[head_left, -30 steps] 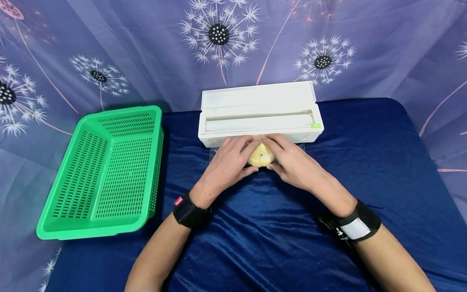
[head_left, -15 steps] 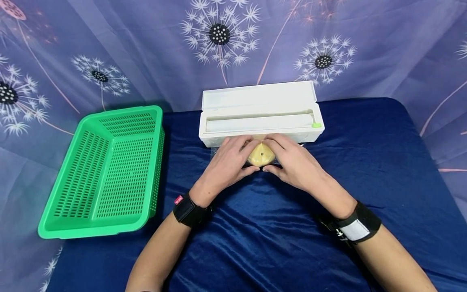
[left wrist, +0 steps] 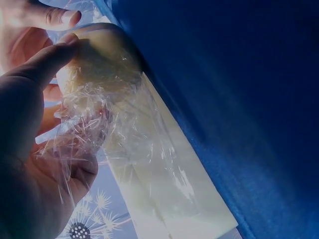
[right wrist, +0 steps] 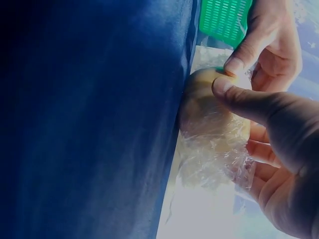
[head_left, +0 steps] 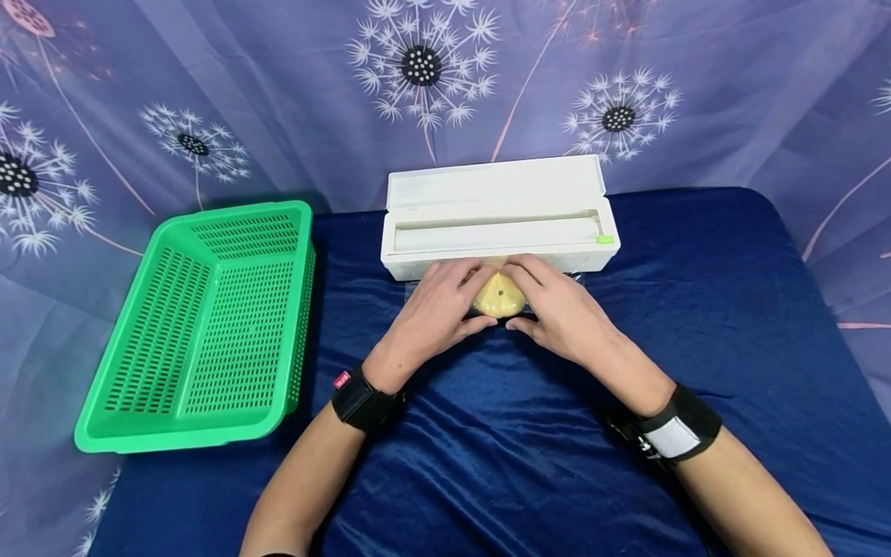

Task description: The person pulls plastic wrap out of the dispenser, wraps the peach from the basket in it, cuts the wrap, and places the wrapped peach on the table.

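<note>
A yellow rounded fruit [head_left: 501,295] with a dark spot on top sits just in front of the white cling film box [head_left: 487,263]; its exact kind is unclear. Clear cling film [left wrist: 144,129] covers it, bunched in wrinkles at its sides. From the left, my left hand [head_left: 438,309] holds it with the thumb in front and fingers over the far side. Opposite, my right hand [head_left: 564,309] grips it the same way. Both wrist views show the thumbs on the film-wrapped fruit [right wrist: 209,107]. In the head view, the hands cover its sides and back.
Behind the hands, the box's lid [head_left: 494,182] stands raised, showing a roll of film [head_left: 497,234] and a small green slider [head_left: 605,239]. A green slotted basket [head_left: 295,325] is at the left. Blue cloth [head_left: 487,449] covers the table, with a patterned curtain [head_left: 313,100] behind.
The film over the fruit's top looks smoother than a second ago. My right thumb has shifted slightly along the front; both hands otherwise stay in place.
</note>
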Demonstrator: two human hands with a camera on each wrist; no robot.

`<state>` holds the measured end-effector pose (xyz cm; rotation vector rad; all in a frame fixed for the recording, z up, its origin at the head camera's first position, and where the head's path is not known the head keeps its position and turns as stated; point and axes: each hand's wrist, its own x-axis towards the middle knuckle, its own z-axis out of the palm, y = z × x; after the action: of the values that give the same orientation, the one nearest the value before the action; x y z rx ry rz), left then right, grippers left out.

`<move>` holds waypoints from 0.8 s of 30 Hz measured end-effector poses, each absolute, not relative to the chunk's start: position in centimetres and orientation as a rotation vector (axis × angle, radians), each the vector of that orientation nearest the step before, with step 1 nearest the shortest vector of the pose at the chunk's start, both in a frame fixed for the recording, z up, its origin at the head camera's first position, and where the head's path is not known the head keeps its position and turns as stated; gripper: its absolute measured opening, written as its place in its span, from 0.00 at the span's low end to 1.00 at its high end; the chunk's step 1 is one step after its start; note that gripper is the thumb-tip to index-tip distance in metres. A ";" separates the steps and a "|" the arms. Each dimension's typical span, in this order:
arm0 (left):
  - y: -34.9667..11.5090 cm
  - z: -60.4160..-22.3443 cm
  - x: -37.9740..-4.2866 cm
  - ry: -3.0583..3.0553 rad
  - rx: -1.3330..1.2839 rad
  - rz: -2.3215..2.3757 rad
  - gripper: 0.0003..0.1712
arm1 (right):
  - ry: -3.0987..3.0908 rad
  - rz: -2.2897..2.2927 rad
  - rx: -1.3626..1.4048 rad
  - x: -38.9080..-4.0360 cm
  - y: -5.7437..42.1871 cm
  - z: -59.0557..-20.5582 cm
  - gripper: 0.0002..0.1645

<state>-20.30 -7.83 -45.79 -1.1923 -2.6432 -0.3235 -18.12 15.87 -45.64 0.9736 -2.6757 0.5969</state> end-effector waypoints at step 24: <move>-7.9 -45.9 -20.3 -2.653 -1.197 -0.333 0.44 | -2.738 0.556 1.003 -18.2 16.1 -45.7 0.42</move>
<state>-20.33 -7.94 -45.90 -1.1974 -2.6530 -0.3328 -18.20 16.07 -45.68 1.0033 -2.7381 0.5558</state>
